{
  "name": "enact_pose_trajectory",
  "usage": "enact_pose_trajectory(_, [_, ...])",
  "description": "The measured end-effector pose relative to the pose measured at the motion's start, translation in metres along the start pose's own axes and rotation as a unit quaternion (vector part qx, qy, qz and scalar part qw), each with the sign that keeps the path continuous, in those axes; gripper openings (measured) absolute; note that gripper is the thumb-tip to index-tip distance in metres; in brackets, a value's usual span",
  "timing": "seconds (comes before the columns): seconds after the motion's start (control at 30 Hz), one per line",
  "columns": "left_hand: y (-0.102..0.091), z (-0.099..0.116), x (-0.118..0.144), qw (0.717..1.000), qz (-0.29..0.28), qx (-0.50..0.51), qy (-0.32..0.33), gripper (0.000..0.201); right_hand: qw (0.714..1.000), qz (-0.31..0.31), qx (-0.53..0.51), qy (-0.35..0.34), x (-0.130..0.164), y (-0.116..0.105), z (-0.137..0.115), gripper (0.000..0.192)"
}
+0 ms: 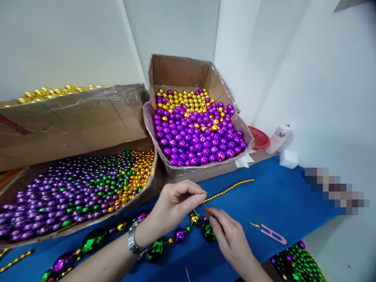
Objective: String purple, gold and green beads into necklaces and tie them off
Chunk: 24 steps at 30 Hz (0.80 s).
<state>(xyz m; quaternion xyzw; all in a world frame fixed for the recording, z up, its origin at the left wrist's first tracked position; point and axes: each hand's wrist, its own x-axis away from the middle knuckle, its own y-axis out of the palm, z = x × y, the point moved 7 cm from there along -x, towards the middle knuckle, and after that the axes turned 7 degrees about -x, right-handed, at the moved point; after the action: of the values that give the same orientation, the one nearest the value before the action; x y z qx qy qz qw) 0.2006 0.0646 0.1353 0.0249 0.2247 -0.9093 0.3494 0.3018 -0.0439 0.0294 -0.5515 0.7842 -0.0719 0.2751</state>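
Note:
My left hand (173, 203), with a metal watch on its wrist, pinches a thin thread between thumb and forefinger. Just below and to the right, my right hand (227, 231) is closed in a pinch on the thread too; its fingertips partly cover the fine end. Beneath the fingers hang a gold ball bead (194, 219) and a large green ball bead (208, 231), the latter partly hidden by my right hand. A purple bead (179, 234) and a faceted green bead (155, 250) follow along the strand, which runs left under my left forearm. Behind my fingertips lies a string of small gold beads (229, 190).
Pink thread snips (268, 232) lie on the blue cloth (282, 192) at right. Behind stand a cardboard box (180, 70) of purple and gold beads and a longer box (73, 121) of mixed beads. A red basket (259, 138), pink bottle (277, 139) and white block (289, 159) sit beyond.

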Motion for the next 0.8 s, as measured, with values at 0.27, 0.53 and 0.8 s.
enact_pose_trajectory(0.27, [-0.022,0.001,-0.088,0.961,-0.035,-0.267,0.066,0.035,0.987,0.024,-0.112,0.115,-0.004,-0.003,0.015,0.029])
enact_pose_trajectory(0.53, [-0.006,-0.051,-0.181,0.875,-0.039,-0.481,0.043,0.034,0.988,0.06,-0.094,0.102,-0.005,-0.002,0.006,0.035])
enact_pose_trajectory(0.8, [-0.035,-0.02,-0.117,0.945,-0.069,-0.318,0.042,0.036,0.996,0.059,-0.048,0.053,0.0,-0.016,0.002,0.029])
